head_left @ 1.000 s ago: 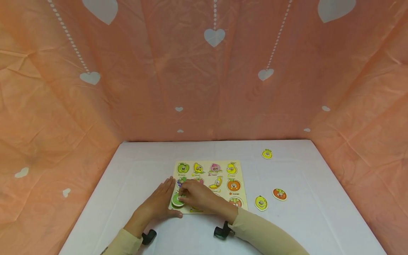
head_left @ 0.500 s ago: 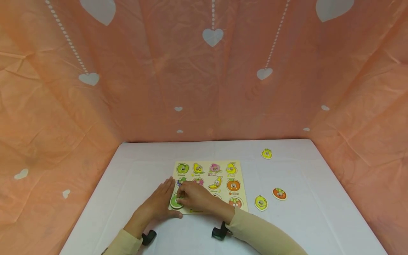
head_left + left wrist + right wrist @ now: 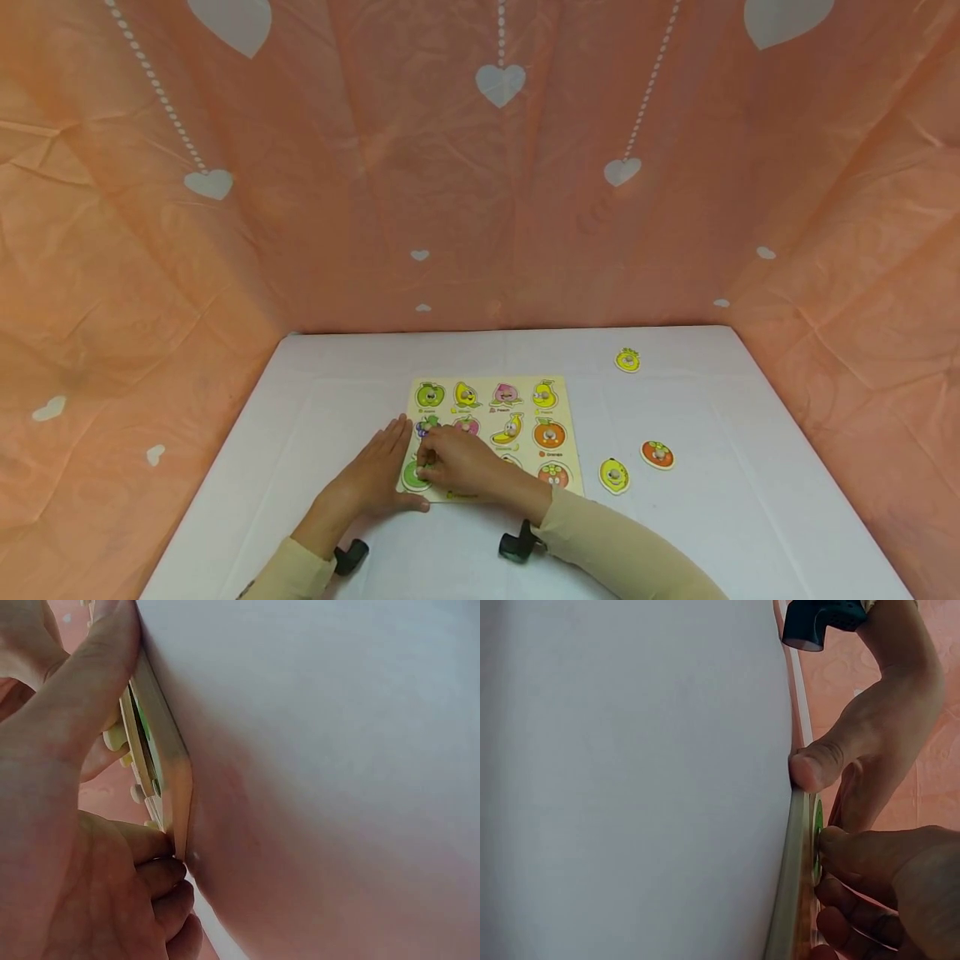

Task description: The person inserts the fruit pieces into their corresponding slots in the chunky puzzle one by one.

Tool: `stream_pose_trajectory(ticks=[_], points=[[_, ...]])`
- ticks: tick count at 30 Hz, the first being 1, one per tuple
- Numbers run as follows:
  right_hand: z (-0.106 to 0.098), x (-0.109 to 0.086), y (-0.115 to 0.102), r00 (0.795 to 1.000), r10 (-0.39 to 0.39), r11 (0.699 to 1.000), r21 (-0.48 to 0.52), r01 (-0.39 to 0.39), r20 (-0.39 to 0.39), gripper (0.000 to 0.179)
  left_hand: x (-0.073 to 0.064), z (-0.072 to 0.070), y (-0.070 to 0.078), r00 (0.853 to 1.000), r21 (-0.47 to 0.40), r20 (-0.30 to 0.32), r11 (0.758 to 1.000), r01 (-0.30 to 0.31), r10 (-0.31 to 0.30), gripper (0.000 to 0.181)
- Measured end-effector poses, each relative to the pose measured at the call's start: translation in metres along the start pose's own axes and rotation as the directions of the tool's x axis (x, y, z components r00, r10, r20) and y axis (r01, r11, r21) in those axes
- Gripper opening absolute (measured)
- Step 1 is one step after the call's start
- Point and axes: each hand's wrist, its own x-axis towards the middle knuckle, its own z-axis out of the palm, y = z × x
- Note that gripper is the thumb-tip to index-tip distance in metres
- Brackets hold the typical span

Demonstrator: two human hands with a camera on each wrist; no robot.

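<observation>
A wooden fruit puzzle board lies on the white table, with knobbed pieces and fruit pictures in rows. My right hand pinches a round green puzzle piece over the board's near-left corner. Its thumb and fingertips meet at the piece's face in the right wrist view, where the green piece shows edge-on. My left hand lies along the board's left edge, fingers extended and thumb at the near edge. A narrow gap shows under the green piece in the left wrist view. My right hand hides part of the bottom row.
Right of the board lie three loose pieces: a yellow lemon piece, an orange-red fruit piece and, farther back, a yellow piece with a leafy top. Pink cloth with hearts walls the table.
My right hand has shifted slightly left with the green piece, which now sits lower, flatter against the board's corner. My left hand has stayed put.
</observation>
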Motion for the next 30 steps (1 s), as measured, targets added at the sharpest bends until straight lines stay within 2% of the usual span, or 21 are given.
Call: stream_pose_trajectory(ticks=[21, 30], points=[[-0.0001, -0.001, 0.0017, 1.0, -0.012, 1.0, -0.005, 0.012, 0.013, 0.007, 0.0004, 0.0001, 0.0002, 1.0, 0.007, 0.005, 1.0, 0.009, -0.009, 0.132], [-0.0087, -0.0083, 0.0054, 0.999, -0.03, 0.996, 0.079, 0.028, 0.032, 0.007, 0.0016, 0.0005, -0.0016, 1.0, 0.022, 0.006, 1.0, 0.004, -0.004, 0.132]])
